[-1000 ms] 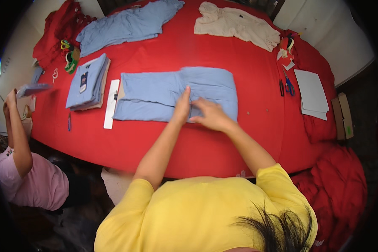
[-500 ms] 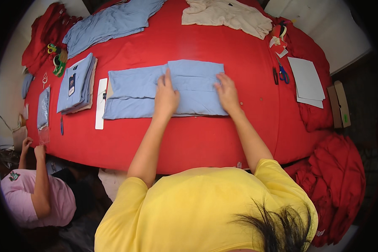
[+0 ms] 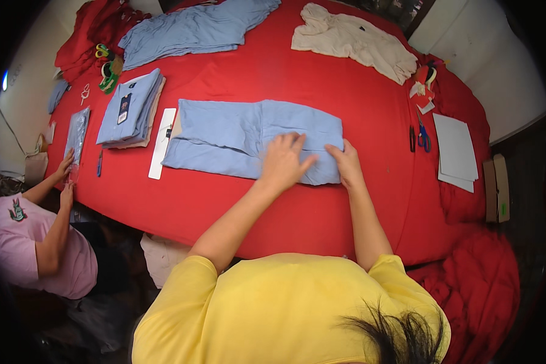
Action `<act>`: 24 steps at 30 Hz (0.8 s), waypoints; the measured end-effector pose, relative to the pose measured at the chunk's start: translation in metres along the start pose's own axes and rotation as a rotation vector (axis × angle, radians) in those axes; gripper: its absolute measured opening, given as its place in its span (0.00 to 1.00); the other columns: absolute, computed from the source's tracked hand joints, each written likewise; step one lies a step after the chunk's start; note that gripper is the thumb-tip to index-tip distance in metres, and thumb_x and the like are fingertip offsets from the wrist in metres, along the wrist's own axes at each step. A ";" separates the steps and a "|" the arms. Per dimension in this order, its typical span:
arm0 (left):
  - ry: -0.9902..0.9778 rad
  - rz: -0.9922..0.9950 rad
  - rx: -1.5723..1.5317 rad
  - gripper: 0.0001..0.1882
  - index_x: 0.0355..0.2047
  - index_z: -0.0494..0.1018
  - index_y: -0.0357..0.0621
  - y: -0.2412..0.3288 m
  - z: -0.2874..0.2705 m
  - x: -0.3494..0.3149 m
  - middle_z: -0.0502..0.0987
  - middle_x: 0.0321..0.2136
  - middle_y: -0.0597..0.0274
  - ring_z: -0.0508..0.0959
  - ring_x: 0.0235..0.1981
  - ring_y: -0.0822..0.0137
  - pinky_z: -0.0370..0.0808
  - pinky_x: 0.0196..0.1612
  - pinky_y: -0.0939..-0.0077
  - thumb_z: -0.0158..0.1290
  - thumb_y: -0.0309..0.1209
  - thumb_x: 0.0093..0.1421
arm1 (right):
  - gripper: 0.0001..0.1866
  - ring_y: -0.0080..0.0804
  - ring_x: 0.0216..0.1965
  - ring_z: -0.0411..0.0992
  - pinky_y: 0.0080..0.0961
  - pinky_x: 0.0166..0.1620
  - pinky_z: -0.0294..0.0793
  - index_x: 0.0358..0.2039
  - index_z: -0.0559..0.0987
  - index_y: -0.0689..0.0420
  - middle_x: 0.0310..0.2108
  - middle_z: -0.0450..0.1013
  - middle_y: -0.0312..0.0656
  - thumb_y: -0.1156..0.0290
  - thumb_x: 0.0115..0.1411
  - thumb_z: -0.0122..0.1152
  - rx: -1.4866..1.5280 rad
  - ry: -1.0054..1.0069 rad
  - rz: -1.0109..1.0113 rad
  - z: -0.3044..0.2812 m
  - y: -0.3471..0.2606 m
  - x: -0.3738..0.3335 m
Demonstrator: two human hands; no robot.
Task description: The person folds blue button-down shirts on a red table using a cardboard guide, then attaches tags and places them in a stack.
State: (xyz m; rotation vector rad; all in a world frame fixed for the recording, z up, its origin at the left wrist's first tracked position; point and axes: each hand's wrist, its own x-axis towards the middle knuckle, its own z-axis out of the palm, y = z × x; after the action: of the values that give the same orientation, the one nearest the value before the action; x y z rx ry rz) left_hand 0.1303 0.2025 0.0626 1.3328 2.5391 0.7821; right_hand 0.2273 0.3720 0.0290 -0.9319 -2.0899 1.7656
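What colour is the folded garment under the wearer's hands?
The folded garment is plain light blue, as the head view shows.

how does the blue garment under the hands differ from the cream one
The blue garment is folded into a rectangle; the cream garment lies loosely spread. The left hand and right hand are at the blue garment, not the cream garment. Both garments lie on red cloth.
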 end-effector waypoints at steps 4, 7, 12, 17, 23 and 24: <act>0.102 -0.089 -0.442 0.33 0.54 0.67 0.33 0.022 -0.014 0.000 0.70 0.52 0.42 0.71 0.52 0.47 0.69 0.52 0.61 0.54 0.49 0.59 | 0.24 0.39 0.58 0.62 0.42 0.58 0.63 0.49 0.72 0.63 0.55 0.65 0.46 0.54 0.67 0.43 0.694 -0.343 -0.126 0.020 -0.030 -0.029; 0.035 -0.151 -0.793 0.33 0.52 0.69 0.31 0.020 -0.038 0.004 0.75 0.45 0.45 0.75 0.45 0.54 0.72 0.46 0.64 0.54 0.50 0.59 | 0.32 0.41 0.59 0.62 0.41 0.63 0.56 0.53 0.68 0.63 0.60 0.62 0.48 0.45 0.69 0.35 0.824 -0.394 -0.172 0.034 -0.052 -0.043; 0.217 -0.622 -0.974 0.28 0.52 0.69 0.34 -0.006 -0.090 -0.001 0.77 0.37 0.59 0.75 0.37 0.70 0.73 0.43 0.77 0.54 0.45 0.61 | 0.27 0.38 0.47 0.71 0.35 0.49 0.74 0.54 0.66 0.62 0.57 0.65 0.51 0.51 0.70 0.37 0.772 -0.229 -0.291 0.022 -0.065 -0.039; 0.199 -0.664 -0.470 0.23 0.44 0.73 0.25 -0.218 -0.083 -0.049 0.80 0.35 0.51 0.80 0.34 0.63 0.76 0.39 0.70 0.59 0.32 0.54 | 0.25 0.38 0.45 0.72 0.32 0.44 0.78 0.57 0.63 0.61 0.55 0.63 0.51 0.61 0.66 0.51 0.304 -0.356 0.072 0.038 -0.022 -0.029; 0.249 -0.704 -0.078 0.18 0.30 0.79 0.31 -0.202 -0.085 -0.041 0.78 0.25 0.45 0.79 0.26 0.55 0.74 0.35 0.64 0.61 0.39 0.52 | 0.31 0.35 0.43 0.73 0.28 0.42 0.77 0.59 0.61 0.59 0.52 0.66 0.50 0.70 0.57 0.62 0.102 -0.290 -0.021 0.091 -0.017 -0.020; 0.222 -0.723 -0.121 0.19 0.30 0.78 0.31 -0.199 -0.089 -0.041 0.78 0.24 0.45 0.79 0.26 0.55 0.74 0.35 0.64 0.61 0.39 0.52 | 0.32 0.36 0.44 0.73 0.28 0.43 0.76 0.59 0.61 0.59 0.53 0.65 0.50 0.72 0.56 0.63 0.005 -0.273 -0.064 0.096 -0.019 -0.019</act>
State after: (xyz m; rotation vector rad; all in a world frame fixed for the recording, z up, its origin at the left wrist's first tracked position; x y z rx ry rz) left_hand -0.0214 0.0445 0.0303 0.2380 2.7726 0.9195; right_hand 0.1819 0.2834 0.0291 -0.6442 -2.2465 1.9569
